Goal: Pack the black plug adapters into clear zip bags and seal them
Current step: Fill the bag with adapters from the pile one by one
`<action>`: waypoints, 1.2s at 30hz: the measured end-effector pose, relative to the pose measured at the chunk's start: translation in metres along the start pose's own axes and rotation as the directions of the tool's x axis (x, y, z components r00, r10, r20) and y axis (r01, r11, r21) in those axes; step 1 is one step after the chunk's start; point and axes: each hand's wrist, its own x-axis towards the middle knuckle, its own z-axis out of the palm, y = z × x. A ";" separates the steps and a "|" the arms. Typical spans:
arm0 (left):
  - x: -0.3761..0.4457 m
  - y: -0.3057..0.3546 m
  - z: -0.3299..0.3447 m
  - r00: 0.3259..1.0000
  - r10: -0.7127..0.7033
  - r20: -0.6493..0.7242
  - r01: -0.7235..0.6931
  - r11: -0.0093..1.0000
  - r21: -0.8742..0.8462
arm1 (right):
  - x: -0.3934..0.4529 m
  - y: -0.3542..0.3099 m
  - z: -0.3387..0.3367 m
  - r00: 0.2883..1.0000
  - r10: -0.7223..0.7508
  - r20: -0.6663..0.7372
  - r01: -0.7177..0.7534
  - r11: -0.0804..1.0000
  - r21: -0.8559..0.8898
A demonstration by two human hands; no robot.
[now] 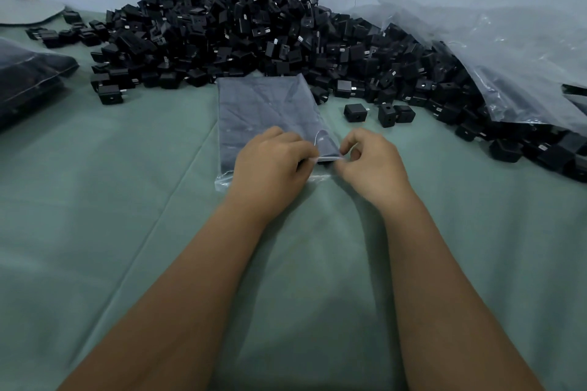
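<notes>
A stack of clear zip bags lies flat on the green cloth in the middle, its mouth end toward me. My left hand pinches the near edge of the top bag. My right hand pinches the same edge from the right, and the bag's mouth is lifted slightly between them. A large heap of black plug adapters is piled behind the bags. A few loose adapters sit to the right of the stack.
A big crumpled clear plastic sack lies at the right over more adapters. At the left edge lies a filled plastic bag of dark items. A grey wall rises behind the heap. Green cloth covers the table.
</notes>
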 end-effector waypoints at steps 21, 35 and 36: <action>0.002 -0.001 0.005 0.996 0.086 -0.037 -0.088 0.994 -0.071 | 0.073 0.025 -0.003 0.959 0.172 -0.224 -0.228 0.940 -0.252; 0.002 0.003 0.003 0.993 0.111 0.035 -0.110 0.994 -0.028 | 0.043 0.018 -0.011 0.842 0.311 -0.441 -0.084 0.883 0.462; 0.002 0.006 0.003 0.991 0.128 0.037 -0.128 0.992 -0.007 | 0.038 0.016 -0.011 0.833 0.339 -0.436 -0.075 0.852 0.518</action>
